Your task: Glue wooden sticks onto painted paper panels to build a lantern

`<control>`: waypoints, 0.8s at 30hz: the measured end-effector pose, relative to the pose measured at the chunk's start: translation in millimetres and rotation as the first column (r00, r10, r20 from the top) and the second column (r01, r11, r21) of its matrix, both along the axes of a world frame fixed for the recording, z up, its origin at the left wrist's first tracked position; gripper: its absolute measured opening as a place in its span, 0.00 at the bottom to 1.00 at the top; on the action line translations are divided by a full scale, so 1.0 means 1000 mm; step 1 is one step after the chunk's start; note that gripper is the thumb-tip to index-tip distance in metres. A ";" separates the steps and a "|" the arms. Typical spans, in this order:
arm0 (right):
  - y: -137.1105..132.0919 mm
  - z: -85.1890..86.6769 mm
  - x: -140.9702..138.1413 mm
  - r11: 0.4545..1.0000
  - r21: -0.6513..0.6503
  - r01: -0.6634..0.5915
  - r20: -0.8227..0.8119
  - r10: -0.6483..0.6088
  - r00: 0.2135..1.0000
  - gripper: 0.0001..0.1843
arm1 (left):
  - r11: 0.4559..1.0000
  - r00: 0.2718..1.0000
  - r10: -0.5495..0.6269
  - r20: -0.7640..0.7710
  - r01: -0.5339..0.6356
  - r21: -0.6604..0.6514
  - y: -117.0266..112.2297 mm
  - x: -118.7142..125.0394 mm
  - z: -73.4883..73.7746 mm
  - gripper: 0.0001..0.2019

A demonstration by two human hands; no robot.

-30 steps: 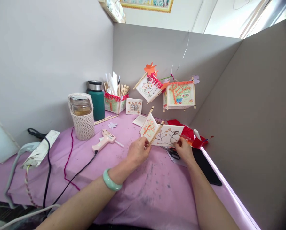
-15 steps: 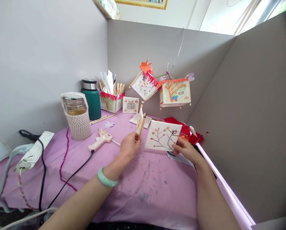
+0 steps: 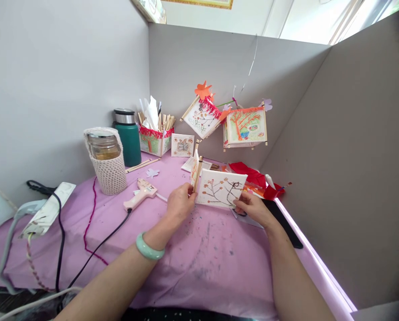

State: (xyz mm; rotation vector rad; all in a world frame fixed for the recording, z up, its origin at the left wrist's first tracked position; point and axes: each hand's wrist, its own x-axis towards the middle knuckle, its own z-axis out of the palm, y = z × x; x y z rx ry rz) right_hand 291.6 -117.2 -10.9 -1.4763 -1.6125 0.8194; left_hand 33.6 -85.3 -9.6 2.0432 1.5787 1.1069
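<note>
My left hand [image 3: 181,203] pinches the lower end of an upright panel with wooden sticks [image 3: 198,174] along its sides; the panel is seen nearly edge-on, with some orange drawing on it. In my right hand [image 3: 253,207] is a white square panel [image 3: 216,189] drawn with brown branches and orange flowers, gripped at its lower right corner. Its left edge meets or nearly meets the stick by my left fingers; I cannot tell whether they touch. A pale pink hot glue gun [image 3: 141,195] lies left of my left hand, a white glue stick at its back.
Two decorated lanterns [image 3: 244,129] hang at the back. A butterfly panel [image 3: 182,146] leans near a stick holder [image 3: 155,141]. A green bottle [image 3: 129,140] and a jar in a knitted sleeve [image 3: 109,174] stand left. A power strip [image 3: 50,211] trails cords; red paper [image 3: 248,174] and a black phone-like slab [image 3: 283,223] lie right.
My right hand has brought the flower panel left, up to the stick in my left hand. My left hand has hardly moved. More of the black slab shows.
</note>
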 end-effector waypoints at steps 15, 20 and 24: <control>0.011 -0.017 -0.003 0.995 0.056 0.080 0.269 -0.092 0.959 0.11 | 0.999 1.000 0.002 -0.018 -0.001 0.032 0.000 0.000 0.000 0.04; 0.011 -0.016 -0.005 0.991 0.103 0.089 0.318 -0.117 0.941 0.12 | 0.999 1.000 -0.001 -0.030 0.002 0.039 0.000 0.000 0.000 0.05; 0.009 -0.014 -0.008 0.988 0.115 0.103 0.328 -0.135 0.935 0.13 | 1.000 0.999 0.005 -0.051 -0.004 0.028 0.000 0.000 0.000 0.05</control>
